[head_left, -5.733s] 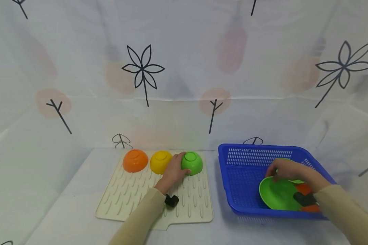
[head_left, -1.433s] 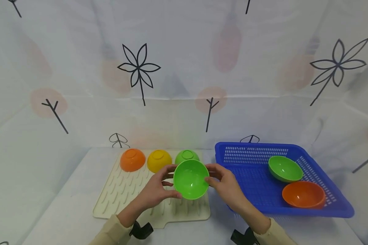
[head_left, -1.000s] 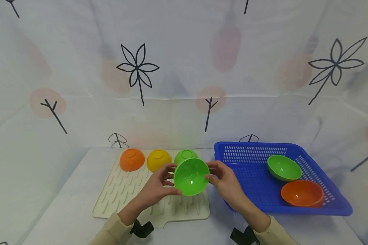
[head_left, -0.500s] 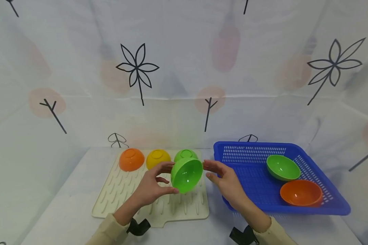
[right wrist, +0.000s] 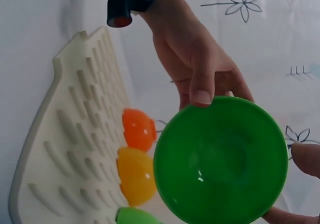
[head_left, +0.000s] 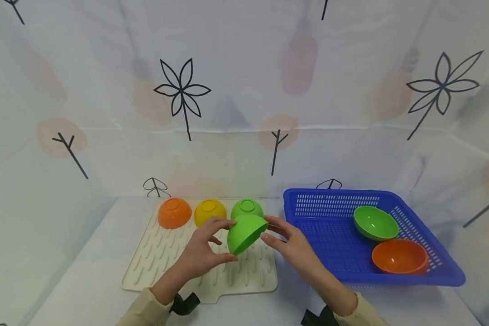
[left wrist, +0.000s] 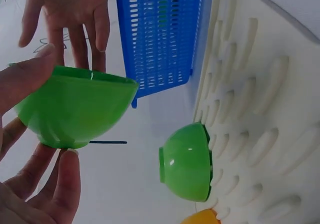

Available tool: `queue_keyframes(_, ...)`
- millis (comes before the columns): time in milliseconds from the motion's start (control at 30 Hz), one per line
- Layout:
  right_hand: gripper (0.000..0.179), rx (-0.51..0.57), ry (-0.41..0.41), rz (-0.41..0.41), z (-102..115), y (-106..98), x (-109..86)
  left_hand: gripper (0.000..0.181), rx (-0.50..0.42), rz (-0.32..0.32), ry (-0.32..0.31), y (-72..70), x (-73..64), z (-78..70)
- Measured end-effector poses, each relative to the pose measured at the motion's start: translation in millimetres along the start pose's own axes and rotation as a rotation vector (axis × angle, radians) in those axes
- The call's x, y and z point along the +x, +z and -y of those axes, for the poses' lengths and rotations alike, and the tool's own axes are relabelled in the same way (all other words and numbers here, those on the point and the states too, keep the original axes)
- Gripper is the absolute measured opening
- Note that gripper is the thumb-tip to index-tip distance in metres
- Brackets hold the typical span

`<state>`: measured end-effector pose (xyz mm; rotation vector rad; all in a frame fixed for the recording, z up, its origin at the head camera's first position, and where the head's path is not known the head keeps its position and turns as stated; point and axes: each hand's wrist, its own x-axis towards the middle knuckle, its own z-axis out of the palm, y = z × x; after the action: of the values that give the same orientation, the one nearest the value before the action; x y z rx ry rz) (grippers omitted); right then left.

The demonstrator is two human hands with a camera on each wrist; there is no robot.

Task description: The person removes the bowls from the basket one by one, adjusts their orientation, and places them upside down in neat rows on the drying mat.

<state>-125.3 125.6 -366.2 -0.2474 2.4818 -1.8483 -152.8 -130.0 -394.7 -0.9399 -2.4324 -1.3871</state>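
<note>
My left hand (head_left: 201, 249) grips a green bowl (head_left: 244, 233) in mid-air over the near right part of the drying mat. In the left wrist view its thumb (left wrist: 30, 77) lies at the rim and its fingers (left wrist: 65, 184) support the base. The bowl is tilted, its mouth facing down and right. My right hand (head_left: 295, 249) is at the bowl's right side, fingers extended and thumb apart. Its fingertips are at the rim; whether they touch it I cannot tell. The right wrist view looks into the bowl (right wrist: 220, 159).
On the cream ridged drying mat (head_left: 163, 258), an orange bowl (head_left: 174, 213), a yellow bowl (head_left: 208, 212) and another green bowl (head_left: 246, 207) stand upside down along the back. To the right, a blue basket (head_left: 318, 240) holds a green bowl (head_left: 376, 222) and an orange bowl (head_left: 400, 256).
The green bowl has come out of the basket, where my right hand was reaching. Both hands held it mouth-forward; now it is turned downward in my left hand, and my right hand's grip has loosened.
</note>
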Motion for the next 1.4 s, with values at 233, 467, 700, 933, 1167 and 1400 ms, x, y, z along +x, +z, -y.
queue_keyframes(233, 0.058, 0.049, 0.006, -0.035, -2, 7, -0.7, 0.07, -0.008, -0.034, 0.04, 6.0, -1.3, 0.1)
queue_keyframes(467, 0.056, 0.16, 0.028, -0.068, -3, 13, -1.9, 0.073, -0.056, -0.058, 0.085, 11.4, -1.5, 0.7)
queue_keyframes(700, 0.054, 0.258, 0.022, -0.052, -2, 14, -3.5, 0.082, -0.153, -0.051, 0.079, 15.3, -0.3, 3.1)
queue_keyframes(933, 0.051, 0.376, 0.022, 0.013, -2, 14, -4.3, 0.103, -0.369, 0.044, -0.063, 24.1, -0.9, 7.6)
queue_keyframes(1167, 0.054, 0.4, 0.008, 0.054, -4, 13, -4.2, 0.107, -0.522, 0.121, -0.167, 27.8, -1.9, 6.8)
queue_keyframes(1400, 0.053, 0.379, 0.0, 0.053, -5, 13, -4.3, 0.104, -0.571, 0.117, -0.182, 28.6, -1.2, 4.6)
